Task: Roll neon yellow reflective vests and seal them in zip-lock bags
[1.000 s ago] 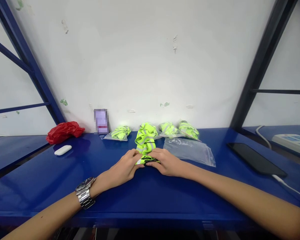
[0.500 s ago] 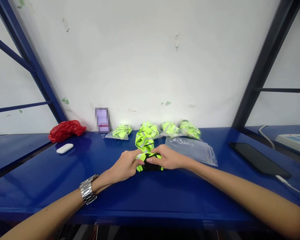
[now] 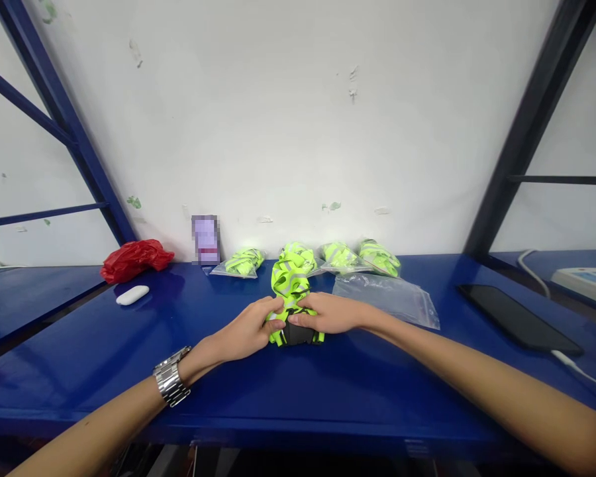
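Since a second ago our hands have drawn the strap's near end into a tighter roll. Now our left hand [image 3: 251, 328] and right hand [image 3: 330, 315] pinch that roll from either side; the strap [image 3: 289, 286] lies mid-counter [image 3: 298, 391], its tail running toward 12 o'clock. Risk: a loosened pinch could let the springy webbing unwind, or its tail could snag the bag [image 3: 385, 298] at 2 o'clock.
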A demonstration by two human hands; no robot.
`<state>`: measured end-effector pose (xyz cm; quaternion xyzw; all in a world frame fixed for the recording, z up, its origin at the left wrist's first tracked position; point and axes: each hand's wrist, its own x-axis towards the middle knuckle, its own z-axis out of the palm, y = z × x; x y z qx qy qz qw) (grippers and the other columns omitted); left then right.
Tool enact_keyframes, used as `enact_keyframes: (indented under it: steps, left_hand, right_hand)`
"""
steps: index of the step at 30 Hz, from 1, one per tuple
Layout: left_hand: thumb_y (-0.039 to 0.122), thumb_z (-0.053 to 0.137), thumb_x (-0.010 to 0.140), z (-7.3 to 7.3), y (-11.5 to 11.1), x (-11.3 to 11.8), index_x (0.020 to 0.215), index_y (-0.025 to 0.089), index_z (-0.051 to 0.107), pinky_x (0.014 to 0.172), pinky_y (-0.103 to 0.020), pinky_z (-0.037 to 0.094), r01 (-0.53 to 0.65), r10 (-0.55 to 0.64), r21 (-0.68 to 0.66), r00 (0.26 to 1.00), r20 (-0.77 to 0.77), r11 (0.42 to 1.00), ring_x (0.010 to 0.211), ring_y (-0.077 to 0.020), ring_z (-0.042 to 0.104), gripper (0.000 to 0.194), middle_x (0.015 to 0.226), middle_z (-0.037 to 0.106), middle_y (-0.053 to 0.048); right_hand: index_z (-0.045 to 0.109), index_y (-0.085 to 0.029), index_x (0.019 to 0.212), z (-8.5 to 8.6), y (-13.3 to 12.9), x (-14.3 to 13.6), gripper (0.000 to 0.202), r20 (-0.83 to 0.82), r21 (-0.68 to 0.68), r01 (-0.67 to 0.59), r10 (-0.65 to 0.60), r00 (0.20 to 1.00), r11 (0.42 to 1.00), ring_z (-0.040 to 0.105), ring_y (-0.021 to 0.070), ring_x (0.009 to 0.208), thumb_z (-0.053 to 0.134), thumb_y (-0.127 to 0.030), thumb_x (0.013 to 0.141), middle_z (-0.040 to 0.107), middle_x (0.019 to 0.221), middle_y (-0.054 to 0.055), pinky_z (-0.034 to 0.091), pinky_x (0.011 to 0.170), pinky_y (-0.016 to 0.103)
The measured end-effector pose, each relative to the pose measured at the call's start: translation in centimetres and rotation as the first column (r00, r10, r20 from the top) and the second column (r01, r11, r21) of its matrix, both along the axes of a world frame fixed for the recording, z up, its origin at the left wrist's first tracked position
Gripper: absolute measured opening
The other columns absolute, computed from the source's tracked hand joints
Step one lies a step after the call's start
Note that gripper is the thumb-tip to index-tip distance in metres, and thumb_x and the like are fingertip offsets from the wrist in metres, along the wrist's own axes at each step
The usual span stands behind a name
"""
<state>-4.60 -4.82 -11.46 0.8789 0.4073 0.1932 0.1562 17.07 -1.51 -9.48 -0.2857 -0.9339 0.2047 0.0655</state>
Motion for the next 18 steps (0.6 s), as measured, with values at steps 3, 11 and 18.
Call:
enact_keyframes:
  steps: [3, 11, 18]
  left_hand:
    - [0.025, 0.037, 0.093, 0.1, 0.3, 0.1, 0.084, 0.018, 0.046, 0.070, -0.028, 0.036, 0.019, -0.016, 0.044, 0.998, -0.067, 0.999, 0.076, -0.0159, 0.046, 0.014, 0.082, 0.049, -0.001]
    - [0.021, 0.037, 0.094, 0.0, 0.1, 0.2, 0.084, 0.018, 0.045, 0.073, -0.031, 0.040, -0.018, 0.036, 0.115, 0.988, -0.151, 0.993, 0.078, -0.0173, 0.048, 0.014, 0.082, 0.049, -0.002]
    - [0.018, 0.034, 0.097, -0.5, -0.6, -0.3, 0.102, 0.015, 0.053, 0.083, -0.035, 0.044, 0.037, 0.044, 0.346, 0.974, -0.224, 0.938, 0.093, -0.0202, 0.048, 0.021, 0.106, 0.046, -0.011]
  right_hand:
    - [0.057, -0.014, 0.088, -1.1, -1.4, -0.1, 0.039, 0.048, 0.370, 0.060, -0.084, 0.995, 0.927, 0.051, 0.0192, 0.070, 0.032, -0.042, 0.099, 0.055, 0.072, 0.005, 0.038, 0.066, 0.031]
    - [0.055, -0.012, 0.097, -3.2, -3.8, -0.8, 0.026, -0.031, 0.816, 0.102, -0.134, 0.991, 0.568, 0.050, 0.0249, 0.085, 0.041, -0.034, 0.097, 0.054, 0.091, 0.012, 0.045, 0.070, 0.037]
    - [0.055, -0.010, 0.104, -2.8, -3.5, 1.0, 0.036, 0.026, 0.740, -0.019, 0.000, 1.000, 0.672, 0.050, 0.0283, 0.097, 0.045, -0.043, 0.094, 0.053, 0.102, 0.016, 0.049, 0.079, 0.042]
